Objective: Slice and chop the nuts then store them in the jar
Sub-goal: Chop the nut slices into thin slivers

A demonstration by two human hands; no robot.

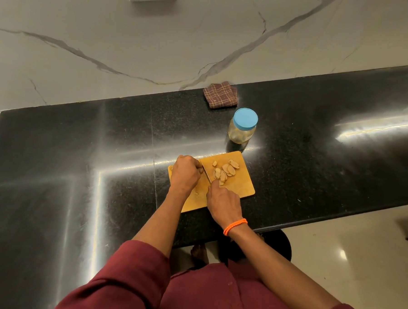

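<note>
On cutting board [241, 188], left hand [185, 173] curled over hidden nut, right hand [222, 200] gripping mostly hidden knife [205, 172].

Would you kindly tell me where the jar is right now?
In the head view, the jar stands upright on the black counter, just beyond the cutting board's far right corner and in front of the folded cloth.

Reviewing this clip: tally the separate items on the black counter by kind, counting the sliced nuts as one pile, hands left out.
Cutting board: 1
Knife: 1
Pile of sliced nuts: 1
Jar with blue lid: 1
Folded checked cloth: 1
Total: 5
</note>
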